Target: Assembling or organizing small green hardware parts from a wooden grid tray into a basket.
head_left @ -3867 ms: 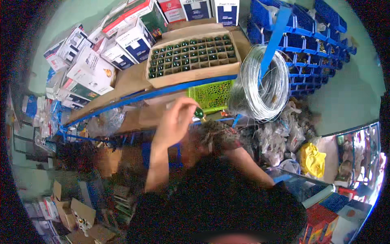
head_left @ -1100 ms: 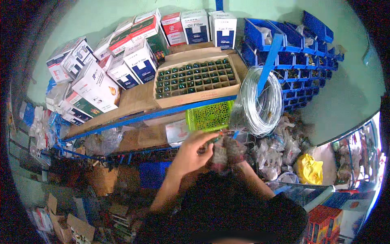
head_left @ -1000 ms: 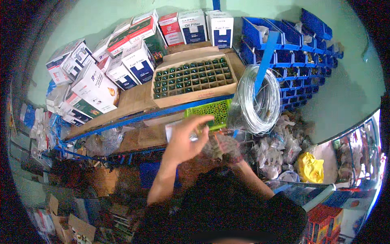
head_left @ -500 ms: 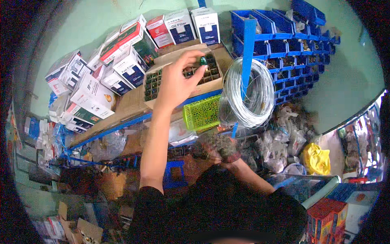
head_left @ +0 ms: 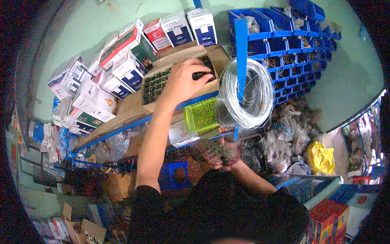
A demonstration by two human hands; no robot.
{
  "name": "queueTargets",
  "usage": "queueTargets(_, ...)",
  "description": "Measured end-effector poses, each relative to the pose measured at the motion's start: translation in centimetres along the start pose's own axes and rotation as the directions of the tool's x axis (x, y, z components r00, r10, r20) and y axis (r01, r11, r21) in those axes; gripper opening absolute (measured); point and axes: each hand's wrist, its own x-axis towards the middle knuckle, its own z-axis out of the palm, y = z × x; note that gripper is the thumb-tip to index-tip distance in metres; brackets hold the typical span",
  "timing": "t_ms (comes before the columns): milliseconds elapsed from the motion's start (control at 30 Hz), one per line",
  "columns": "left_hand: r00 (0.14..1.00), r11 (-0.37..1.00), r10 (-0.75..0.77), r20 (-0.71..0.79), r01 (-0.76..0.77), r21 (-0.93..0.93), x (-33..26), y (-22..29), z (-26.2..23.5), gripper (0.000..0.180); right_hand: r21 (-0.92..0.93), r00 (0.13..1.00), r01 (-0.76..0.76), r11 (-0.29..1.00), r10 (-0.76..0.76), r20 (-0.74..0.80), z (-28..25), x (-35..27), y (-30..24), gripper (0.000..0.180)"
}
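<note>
My left hand (head_left: 185, 79) reaches over a cardboard box (head_left: 205, 90) divided into small square compartments. Dark green glossy pieces (head_left: 154, 87) fill many of these cells. The fingers and thumb are bent together down at the cells on the box's right side; what lies between them is hidden. Low in the middle, close to my body, my right hand (head_left: 226, 166) is wrapped from below around a rough grey-brown clump (head_left: 219, 151), whose kind is too blurred to tell. Between the hands, below the box, is a lime-green plastic basket (head_left: 202, 115).
Filter cartons (head_left: 176, 30) line the wooden shelf (head_left: 122, 118) behind and left of the box. A coil of silvery wire (head_left: 248, 103) hangs by a blue post (head_left: 241, 53) at right. Blue parts bins (head_left: 286, 46) cover the wall beyond. Plastic bags (head_left: 280, 142) lie below.
My left hand has lowered from above the box, where it pinched a small dark green piece, into the cells. The right hand stays low with the clump. The view has shifted slightly.
</note>
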Motion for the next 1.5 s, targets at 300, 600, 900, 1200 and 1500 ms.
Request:
queueTargets(300, 0.996, 0.98, -0.076, 0.038, 0.081, -0.18, 1.0, -0.8, 0.2, 0.016, -0.73, 0.49, -0.135, 0.67, -0.595, -0.636, 6.0, 1.4, 3.1, 0.066)
queueTargets(600, 0.913, 0.93, -0.226, -0.338, 0.1, -0.353, -1.9, 0.3, -2.4, 0.016, -0.607, 0.678, -0.635, -0.477, -0.722, -0.142, 9.3, 3.9, 3.3, 0.037)
queueTargets(900, 0.818, 0.714, -0.496, -0.29, 0.195, -0.672, -10.9, 5.1, -3.7, 0.01, -0.365, 0.504, -0.779, -0.51, -0.855, 0.121, 15.0, 10.1, 4.1, 0.064)
queueTargets(1200, 0.843, 0.676, -0.472, -0.257, 0.159, -0.719, -15.0, 5.3, -2.6, 0.011, -0.656, 0.446, -0.546, -0.521, -0.844, 0.298, 15.8, 14.0, 3.6, 0.025)
queueTargets(1500, 0.894, 0.695, -0.402, 0.199, 0.44, -0.569, -22.3, 3.3, -0.1, 0.043, -0.739, 0.382, -0.441, -0.51, -0.851, 0.359, 13.7, 14.2, 2.9, 0.018)
